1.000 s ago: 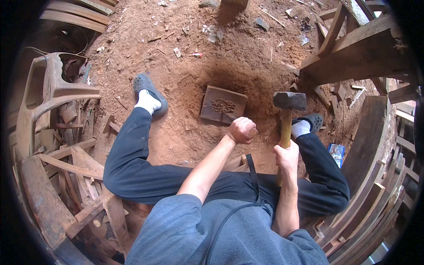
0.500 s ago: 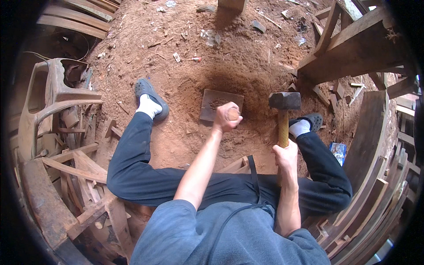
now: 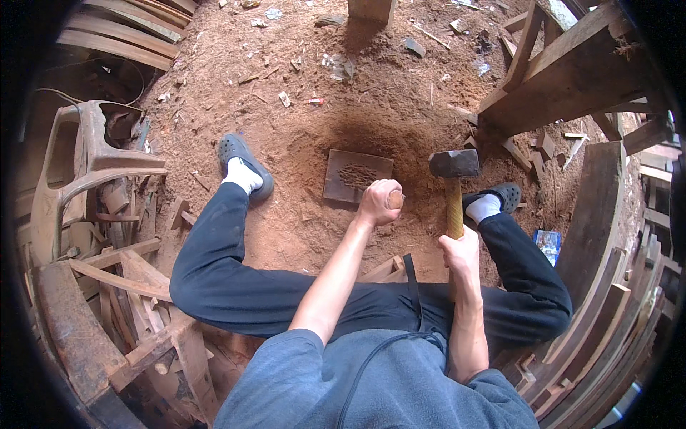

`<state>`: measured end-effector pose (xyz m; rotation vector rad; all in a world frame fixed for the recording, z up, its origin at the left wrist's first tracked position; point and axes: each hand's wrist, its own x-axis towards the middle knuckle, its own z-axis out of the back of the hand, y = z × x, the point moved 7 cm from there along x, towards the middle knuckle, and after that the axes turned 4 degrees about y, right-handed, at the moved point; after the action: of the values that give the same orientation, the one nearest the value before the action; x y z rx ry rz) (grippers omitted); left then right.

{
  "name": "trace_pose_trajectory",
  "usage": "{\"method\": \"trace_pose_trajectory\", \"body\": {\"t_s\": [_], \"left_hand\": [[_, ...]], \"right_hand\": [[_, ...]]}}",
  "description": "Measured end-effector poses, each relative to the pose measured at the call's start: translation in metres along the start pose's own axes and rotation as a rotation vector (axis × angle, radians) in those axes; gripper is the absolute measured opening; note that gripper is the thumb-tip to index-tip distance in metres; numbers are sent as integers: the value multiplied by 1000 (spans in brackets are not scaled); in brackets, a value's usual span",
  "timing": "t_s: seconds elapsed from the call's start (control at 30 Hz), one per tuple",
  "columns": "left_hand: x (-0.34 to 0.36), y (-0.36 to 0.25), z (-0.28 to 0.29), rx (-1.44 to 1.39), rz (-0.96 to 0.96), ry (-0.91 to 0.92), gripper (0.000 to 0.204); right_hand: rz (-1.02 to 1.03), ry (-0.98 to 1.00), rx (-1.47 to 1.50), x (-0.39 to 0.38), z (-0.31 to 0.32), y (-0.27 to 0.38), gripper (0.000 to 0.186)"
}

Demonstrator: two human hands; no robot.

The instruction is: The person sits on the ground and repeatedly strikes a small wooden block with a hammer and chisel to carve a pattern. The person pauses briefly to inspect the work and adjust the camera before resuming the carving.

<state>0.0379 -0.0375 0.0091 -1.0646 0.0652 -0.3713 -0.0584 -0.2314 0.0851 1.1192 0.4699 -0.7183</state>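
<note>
My left hand (image 3: pixel 380 202) is closed around a wooden-handled tool (image 3: pixel 394 199). Its round handle end faces up, and its lower part is hidden beneath the fist. Just beyond that hand a dark rectangular wooden board (image 3: pixel 337 179) lies on the ground, with a rough, gouged patch (image 3: pixel 357 174) in its middle. On the right, my right hand (image 3: pixel 461 250) grips a hammer (image 3: pixel 454 209) by its yellowish handle. The hammer's heavy dark metal head (image 3: pixel 454 164) points away from me, near my right foot and apart from the board.
Reddish sawdust and scraps cover the ground between my spread legs. A broken brown chair (image 3: pixel 93 164) and wooden offcuts (image 3: pixel 136 286) crowd the left. To the right stand a heavy timber frame (image 3: pixel 564 86) and stacked planks (image 3: pixel 593 314). A wooden post (image 3: pixel 371 8) rises at the far edge.
My left hand has shifted right and slightly nearer me with its tool, uncovering more of the board's gouged patch. My right hand still holds the hammer in nearly the same place.
</note>
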Motion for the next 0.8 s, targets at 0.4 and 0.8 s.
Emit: {"method": "trace_pose_trajectory", "body": {"t_s": [0.4, 0.8], "left_hand": [[0, 18, 48, -158, 193, -98, 27], [2, -11, 11, 26, 46, -73, 25]], "right_hand": [[19, -1, 61, -3, 2, 0, 11], [12, 9, 104, -7, 7, 1, 7]]}}
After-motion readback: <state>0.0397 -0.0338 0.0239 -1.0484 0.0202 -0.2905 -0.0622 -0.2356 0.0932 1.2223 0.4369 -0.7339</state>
